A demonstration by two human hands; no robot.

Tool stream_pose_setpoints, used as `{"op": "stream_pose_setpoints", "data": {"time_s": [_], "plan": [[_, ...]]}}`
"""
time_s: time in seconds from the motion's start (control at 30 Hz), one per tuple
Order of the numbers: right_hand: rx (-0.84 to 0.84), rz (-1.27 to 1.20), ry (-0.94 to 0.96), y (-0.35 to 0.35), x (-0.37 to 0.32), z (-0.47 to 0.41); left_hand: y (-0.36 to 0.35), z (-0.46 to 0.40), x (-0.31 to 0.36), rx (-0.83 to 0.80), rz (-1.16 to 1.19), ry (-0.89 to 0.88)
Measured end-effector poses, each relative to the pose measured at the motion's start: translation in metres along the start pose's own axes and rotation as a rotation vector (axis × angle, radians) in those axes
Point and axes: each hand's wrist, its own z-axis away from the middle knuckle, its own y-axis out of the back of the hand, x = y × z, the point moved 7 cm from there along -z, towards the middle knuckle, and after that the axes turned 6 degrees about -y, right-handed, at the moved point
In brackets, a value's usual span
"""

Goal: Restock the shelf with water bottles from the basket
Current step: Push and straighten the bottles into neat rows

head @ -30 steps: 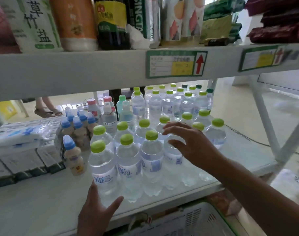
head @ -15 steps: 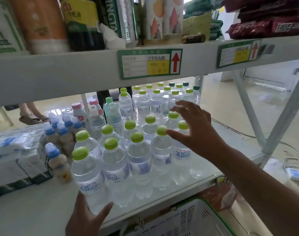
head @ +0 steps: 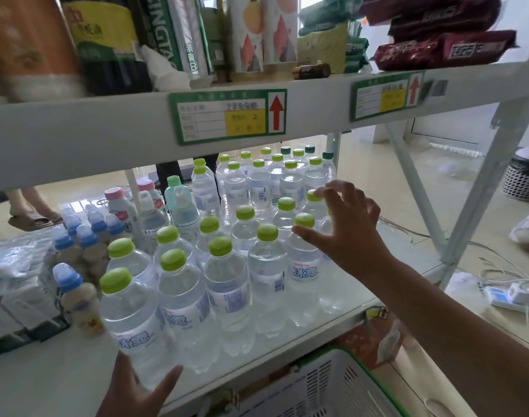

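**Right hand lifts off the bottle caps to the back of the block**

The white metal shelf [head: 341, 308] carries a packed block of clear plastic water bottles with lime-green caps [head: 227, 284], standing in rows from the front lip back toward a second cluster further in. Every bottle stands upright, long axis vertical, cap up; the front labels face roughly outward.

The white plastic basket with a green rim [head: 326, 383] sits below the shelf edge; its inside is barely visible, so I cannot tell whether bottles remain in it.

A second ago the right hand [head: 344, 233] lay flat over the caps on the right of the block. Now it has risen and shifted toward the rear, fingers spread and relaxed, fingertips touching two caps and grasping nothing. The left hand [head: 137, 389] has stayed at the front, open palm pressed against the nearest bottle's base, holding nothing.

This looks like squaring up the rows, with placing nearly finished.
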Motion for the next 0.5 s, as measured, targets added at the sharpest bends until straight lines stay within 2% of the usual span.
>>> {"op": "stream_pose_setpoints", "data": {"time_s": [0.1,0.27,0.5], "plan": [[-0.072,-0.121,-0.086,-0.008,0.008,0.003,-0.001,-0.001,0.003,0.003,-0.011,-0.038],[-0.091,-0.158,-0.077,-0.016,0.007,0.007,0.0,-0.001,0.004,-0.009,-0.03,-0.043],[-0.097,-0.18,-0.108,-0.014,0.005,0.008,0.002,0.005,-0.007,0.003,-0.04,0.071]]}}
